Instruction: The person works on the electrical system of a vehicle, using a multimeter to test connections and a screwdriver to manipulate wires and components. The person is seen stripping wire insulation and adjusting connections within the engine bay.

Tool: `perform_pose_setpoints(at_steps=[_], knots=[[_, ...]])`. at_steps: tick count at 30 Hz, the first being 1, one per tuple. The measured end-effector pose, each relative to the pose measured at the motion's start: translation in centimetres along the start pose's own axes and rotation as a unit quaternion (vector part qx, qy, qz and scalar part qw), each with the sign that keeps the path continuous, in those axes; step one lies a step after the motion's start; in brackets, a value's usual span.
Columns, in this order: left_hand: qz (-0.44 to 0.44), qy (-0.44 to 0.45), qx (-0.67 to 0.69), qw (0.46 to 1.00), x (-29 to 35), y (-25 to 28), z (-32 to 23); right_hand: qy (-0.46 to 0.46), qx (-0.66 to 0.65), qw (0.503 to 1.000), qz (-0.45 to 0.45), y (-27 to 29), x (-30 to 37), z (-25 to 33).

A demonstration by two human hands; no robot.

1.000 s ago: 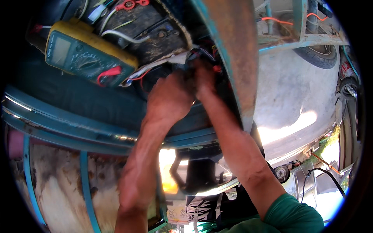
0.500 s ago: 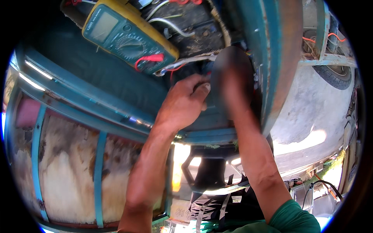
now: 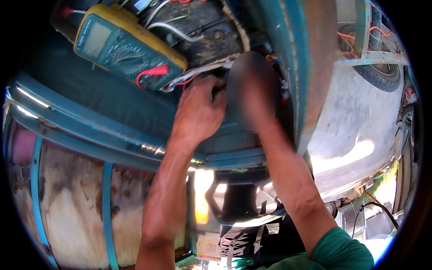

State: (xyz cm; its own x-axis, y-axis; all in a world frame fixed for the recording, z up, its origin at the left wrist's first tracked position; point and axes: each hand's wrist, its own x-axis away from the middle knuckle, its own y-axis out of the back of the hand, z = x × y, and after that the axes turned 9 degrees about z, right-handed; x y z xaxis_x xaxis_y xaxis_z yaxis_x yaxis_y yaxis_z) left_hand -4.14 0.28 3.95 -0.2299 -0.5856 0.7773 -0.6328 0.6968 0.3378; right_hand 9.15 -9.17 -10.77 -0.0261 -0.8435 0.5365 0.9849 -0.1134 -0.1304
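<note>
My left hand (image 3: 198, 105) reaches into a blue-green metal compartment, its fingers curled together. Whatever those fingers hold, if anything, is hidden. Close beside it on the right is my right hand (image 3: 258, 105), so smeared by a dark oval blur that its fingers cannot be made out. A thin red wire (image 3: 185, 82) runs down just above my left fingers. Up and to the left rests a multimeter (image 3: 128, 53) with a yellow case, a teal face and a dial. Across its lower end lies a red test clip (image 3: 155, 70).
Behind the hands sits a dark, dirty block (image 3: 207, 38) with white cables (image 3: 175, 30) over it. Coloured wires (image 3: 272, 58) show beyond my right hand. A blue-green metal post (image 3: 297, 54) stands close on the right, with a tyre (image 3: 382, 78) farther off. A rusty panel (image 3: 74, 193) fills the left.
The view has shifted, so the multimeter and both hands appear farther left. My left hand has turned slightly, its thumb less visible. Both hands stay close together inside the compartment.
</note>
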Motion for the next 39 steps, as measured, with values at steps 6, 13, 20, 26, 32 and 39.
perform_pose_setpoints(at_steps=[6, 13, 20, 26, 32, 39], knots=[[-0.03, 0.014, -0.085, 0.996, -0.7, -1.3, 0.6, -0.02, 0.149, 0.988, 0.031, 0.3, -0.5, 3.6], [0.058, 0.077, -0.204, 0.974, -3.5, -1.3, -0.6, 0.173, 0.434, 0.883, 0.043, 3.0, -0.8, -5.9], [0.044, 0.026, -0.258, 0.965, -4.5, -2.2, 0.5, 0.129, 0.447, 0.883, 0.053, 3.2, -0.5, -8.3], [0.054, -0.018, -0.25, 0.967, -5.5, -3.0, 1.0, 0.121, 0.52, 0.845, 0.027, 2.3, -0.4, -4.5], [0.083, -0.06, -0.246, 0.964, -7.1, -3.8, 3.2, 0.172, 0.485, 0.858, -0.011, 3.0, -0.3, -5.9], [0.15, -0.033, -0.204, 0.967, -4.6, -3.3, 1.3, -0.063, 0.555, 0.822, 0.108, 2.1, -0.8, 1.3]])
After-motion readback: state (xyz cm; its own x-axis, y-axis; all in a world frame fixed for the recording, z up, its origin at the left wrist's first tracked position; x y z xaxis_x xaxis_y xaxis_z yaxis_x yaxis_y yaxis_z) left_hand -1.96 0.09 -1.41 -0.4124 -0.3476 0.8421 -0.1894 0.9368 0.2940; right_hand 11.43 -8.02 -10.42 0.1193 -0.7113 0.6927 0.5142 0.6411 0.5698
